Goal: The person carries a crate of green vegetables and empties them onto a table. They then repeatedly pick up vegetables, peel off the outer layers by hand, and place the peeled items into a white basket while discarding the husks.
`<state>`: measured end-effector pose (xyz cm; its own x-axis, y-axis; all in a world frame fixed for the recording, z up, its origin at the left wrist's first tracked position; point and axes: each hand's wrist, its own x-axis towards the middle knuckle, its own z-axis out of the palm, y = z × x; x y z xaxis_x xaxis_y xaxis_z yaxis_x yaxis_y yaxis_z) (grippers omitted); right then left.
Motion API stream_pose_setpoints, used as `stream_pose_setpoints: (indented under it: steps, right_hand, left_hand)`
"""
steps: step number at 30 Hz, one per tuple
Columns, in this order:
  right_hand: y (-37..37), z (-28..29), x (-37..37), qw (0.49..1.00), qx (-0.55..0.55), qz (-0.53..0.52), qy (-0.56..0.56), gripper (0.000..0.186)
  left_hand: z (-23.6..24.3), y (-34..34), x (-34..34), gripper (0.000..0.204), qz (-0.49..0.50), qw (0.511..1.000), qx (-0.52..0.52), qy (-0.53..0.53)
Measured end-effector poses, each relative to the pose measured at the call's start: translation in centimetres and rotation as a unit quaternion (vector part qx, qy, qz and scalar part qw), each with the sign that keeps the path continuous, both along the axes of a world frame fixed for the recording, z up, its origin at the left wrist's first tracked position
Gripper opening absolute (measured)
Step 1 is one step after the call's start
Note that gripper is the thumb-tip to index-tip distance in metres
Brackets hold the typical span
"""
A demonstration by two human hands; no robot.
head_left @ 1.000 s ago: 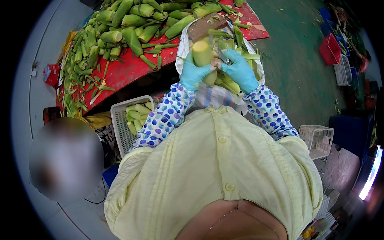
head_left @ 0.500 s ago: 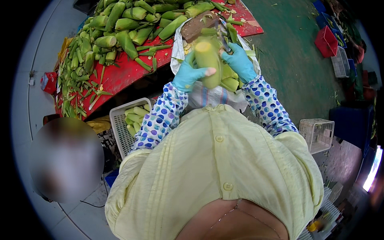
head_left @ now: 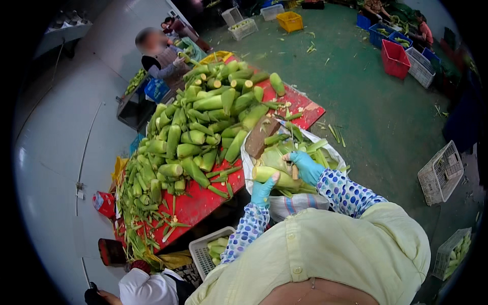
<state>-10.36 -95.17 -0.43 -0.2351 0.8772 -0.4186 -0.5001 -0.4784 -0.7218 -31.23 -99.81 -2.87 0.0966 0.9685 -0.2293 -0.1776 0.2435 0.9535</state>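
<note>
My left hand (head_left: 263, 191), in a light blue glove, is closed on a pale green ear of corn (head_left: 278, 178) with its cut end pointing left. The glove has a hole at the thumb, where bare skin shows. My right hand (head_left: 307, 165), gloved alike, is wrapped round a knife (head_left: 295, 172) with a wooden handle. Its thin blade points away from me, over the husks. Beneath both hands, a white woven sack (head_left: 291, 204) with coloured stripes holds loose green husks (head_left: 316, 152). A brown block (head_left: 262, 136) lies at the sack's far left edge.
A large heap of unpeeled corn (head_left: 203, 124) covers the red table (head_left: 203, 207) ahead and left. Beside my left arm stands a white basket (head_left: 202, 256) of peeled ears. Another white basket (head_left: 441, 173) stands at right. A co-worker (head_left: 152, 290) is close at lower left; others work farther off.
My view has swung, bringing more of the room in. The ear of corn, upright and blurred before, now lies nearly level with its cut end leftward. Both hands keep their hold.
</note>
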Motion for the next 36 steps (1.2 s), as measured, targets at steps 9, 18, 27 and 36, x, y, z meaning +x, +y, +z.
stream_pose_setpoints:
  steps: [9,18,27,36]
  right_hand:
    - [4.3,-5.9,11.0,0.955,-0.052,-0.281,0.086,0.017]
    - [1.4,3.7,4.5,0.912,0.299,-0.008,-0.281,0.044]
    - [-0.2,11.2,-3.3,0.897,0.264,0.300,-0.187,0.054]
    - [4.2,5.1,-8.7,0.784,0.474,0.319,-0.242,0.041]
  left_hand:
    - [4.4,3.3,-4.7,0.065,0.070,0.923,0.079,-0.370]
    - [8.9,1.2,-1.5,0.082,0.025,0.929,0.038,-0.368]
    - [7.9,-0.3,-4.0,0.106,-0.025,0.964,0.089,-0.248]
    - [7.1,-1.6,-7.3,0.087,0.175,0.960,0.047,-0.212]
